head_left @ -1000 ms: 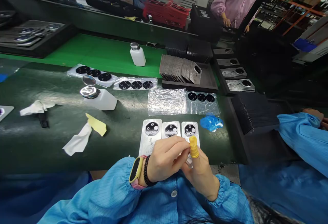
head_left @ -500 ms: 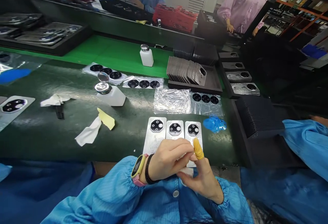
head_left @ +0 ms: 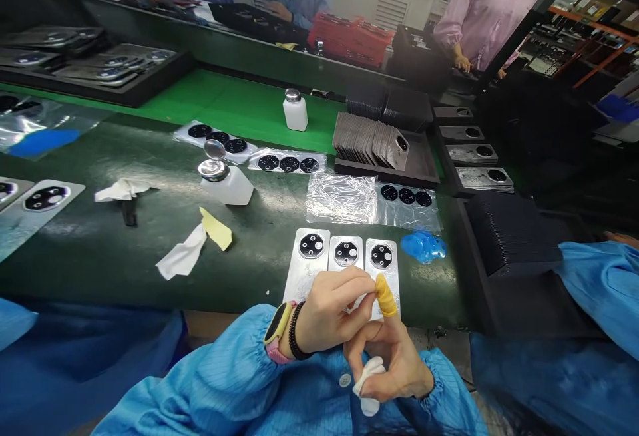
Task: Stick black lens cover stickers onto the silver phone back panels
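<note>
My left hand [head_left: 329, 308], with a watch and a black band at its wrist, is closed, thumb and fingertips pinching at a yellow finger cot [head_left: 387, 297]. That cot covers the index finger of my right hand [head_left: 399, 359], which points up. The other fingers of the right hand curl round a crumpled white wipe [head_left: 370, 377]. Just beyond both hands lie three silver plates in a row: a left plate [head_left: 298, 283], a middle plate [head_left: 344, 264] and a right plate [head_left: 391, 277]. Each has a black camera panel at its far end; my hands partly cover them.
A pump bottle [head_left: 229, 186] and a second bottle [head_left: 295, 115] stand further back. Clear film [head_left: 342, 200], blue film pieces [head_left: 423, 247] and a used wipe [head_left: 184, 255] lie about. A tray [head_left: 424, 153] holds upright plates. A co-worker's blue sleeve [head_left: 602, 276] is at right.
My right hand has turned and its lower fingers have spread from the left hand, so the white wipe shows more. The left fingertips stay at the finger cot. The view has shifted slightly.
</note>
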The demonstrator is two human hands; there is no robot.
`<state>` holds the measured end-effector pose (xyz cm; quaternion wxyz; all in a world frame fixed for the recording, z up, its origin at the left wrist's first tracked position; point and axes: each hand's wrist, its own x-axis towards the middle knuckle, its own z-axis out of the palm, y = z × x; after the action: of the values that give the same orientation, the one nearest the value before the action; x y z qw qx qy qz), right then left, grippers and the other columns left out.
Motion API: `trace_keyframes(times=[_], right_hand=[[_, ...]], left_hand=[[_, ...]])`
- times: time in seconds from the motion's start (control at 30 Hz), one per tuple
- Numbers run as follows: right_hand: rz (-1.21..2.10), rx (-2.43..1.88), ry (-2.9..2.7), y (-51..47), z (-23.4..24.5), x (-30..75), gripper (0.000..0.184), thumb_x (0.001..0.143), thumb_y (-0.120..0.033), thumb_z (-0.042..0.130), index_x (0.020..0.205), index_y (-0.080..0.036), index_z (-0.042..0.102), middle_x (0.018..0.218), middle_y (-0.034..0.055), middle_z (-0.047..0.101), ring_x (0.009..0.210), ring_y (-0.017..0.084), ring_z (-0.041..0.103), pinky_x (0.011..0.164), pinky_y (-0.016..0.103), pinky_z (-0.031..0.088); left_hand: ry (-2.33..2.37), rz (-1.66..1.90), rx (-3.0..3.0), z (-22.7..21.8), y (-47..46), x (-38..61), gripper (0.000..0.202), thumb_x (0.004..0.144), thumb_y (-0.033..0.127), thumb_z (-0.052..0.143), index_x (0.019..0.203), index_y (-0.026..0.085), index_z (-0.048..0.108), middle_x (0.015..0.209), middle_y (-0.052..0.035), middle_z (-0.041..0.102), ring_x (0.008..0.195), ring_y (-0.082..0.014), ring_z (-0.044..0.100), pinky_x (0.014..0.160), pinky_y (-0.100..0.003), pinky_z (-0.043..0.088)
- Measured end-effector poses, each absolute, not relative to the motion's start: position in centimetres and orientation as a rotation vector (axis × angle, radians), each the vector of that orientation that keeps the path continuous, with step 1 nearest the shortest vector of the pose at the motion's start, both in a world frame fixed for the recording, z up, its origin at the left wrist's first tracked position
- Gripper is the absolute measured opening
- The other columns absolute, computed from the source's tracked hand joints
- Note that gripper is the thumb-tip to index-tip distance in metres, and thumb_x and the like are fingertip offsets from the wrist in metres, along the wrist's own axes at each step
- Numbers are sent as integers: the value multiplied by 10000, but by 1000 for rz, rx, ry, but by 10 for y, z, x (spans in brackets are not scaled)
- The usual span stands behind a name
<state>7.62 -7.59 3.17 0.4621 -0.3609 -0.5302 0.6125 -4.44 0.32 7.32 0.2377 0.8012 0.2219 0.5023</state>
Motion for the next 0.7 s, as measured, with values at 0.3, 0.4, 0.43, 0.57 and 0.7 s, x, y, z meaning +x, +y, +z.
trace_keyframes(times=[0.3, 0.4, 0.43, 0.57, 0.7], right_hand=[[1670, -808, -1118, -69, 42, 83, 361, 658, -339, 778, 989, -387, 644, 613, -68, 529, 481, 102, 425, 484, 238, 402], [1546, -919, -1226, -60, 52, 88, 160, 708, -315, 732, 846, -324, 652, 638, -60, 539, 513, 105, 456, 529, 249, 440], [1481, -962, -1260, -55, 56, 91, 143, 724, -316, 716, 852, -307, 652, 640, -58, 543, 524, 107, 472, 544, 250, 453], [1190, -1148, -1443, -20, 72, 103, 156, 735, -236, 693, 886, -244, 656, 665, -36, 612, 611, 122, 569, 610, 246, 490], [953, -1175, -1687, 37, 88, 90, 96, 759, -234, 656, 679, -200, 615, 674, 2, 657, 643, 141, 602, 624, 258, 487]], left_hand=[[445, 1319, 2305, 61, 13, -48, 205, 945, 105, 388, 797, 166, 517, 638, -7, 597, 536, -106, 539, 492, -194, 429], [528, 1244, 2377, 53, 16, -55, 215, 970, 134, 349, 862, 153, 534, 708, -25, 624, 605, -118, 586, 547, -202, 460], [568, 1201, 2437, 47, 16, -59, 225, 973, 134, 330, 889, 143, 539, 743, -38, 635, 643, -124, 603, 576, -207, 472], [515, 915, 2832, 23, 13, -69, 240, 923, 89, 347, 798, 143, 545, 672, -27, 582, 589, -136, 549, 516, -242, 420], [239, 849, 2973, 10, 9, -59, 181, 881, 124, 484, 712, 161, 538, 603, 4, 508, 554, -137, 495, 462, -263, 348]])
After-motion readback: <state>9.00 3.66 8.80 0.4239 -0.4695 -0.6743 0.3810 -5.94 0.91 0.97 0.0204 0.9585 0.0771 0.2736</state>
